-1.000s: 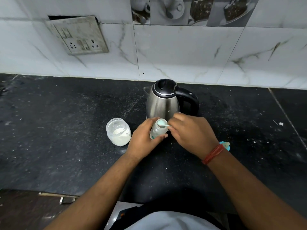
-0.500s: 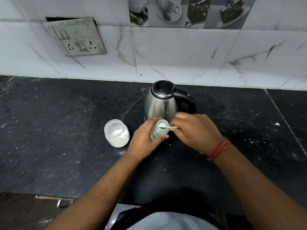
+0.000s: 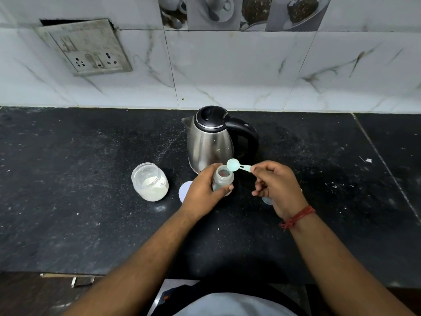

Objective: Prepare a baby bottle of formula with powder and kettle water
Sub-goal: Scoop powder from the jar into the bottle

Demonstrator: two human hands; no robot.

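On the black counter point(image 3: 68, 201), head view, centre of frame: the baby bottle point(image 3: 222, 179) stands upright, its long axis vertical, open mouth pointing up toward the camera. It sits just in front of the kettle point(image 3: 210, 142), at the kettle's 6 o'clock. The left hand point(image 3: 202, 192) grips the bottle round its body, fingers and thumb curled about it from the 9 o'clock side.

The right hand point(image 3: 276, 185) pinches the handle of a pale blue scoop point(image 3: 238, 166) between thumb and fingertips. The scoop lies roughly level, long axis running 3 to 9 o'clock, bowl at the 9 o'clock end, over the bottle's far rim. Whether powder remains in the bowl cannot be told.

The powder jar point(image 3: 150, 181), lid off and part full, stands at the bottle's 9 o'clock, apart from it. A white disc point(image 3: 185, 192), likely the jar lid, lies between them, partly hidden by the left hand.

Judgement on handling: the bottle appears small, light, stiff clear plastic, easily tipped; hold at mid-body, as at present. The scoop is very light and thin; the handle end is the proper hold. The kettle will be heavy if filled and possibly hot; take it by the black handle point(image 3: 248, 135) at its 3 o'clock, spout pointing to 9 o'clock.
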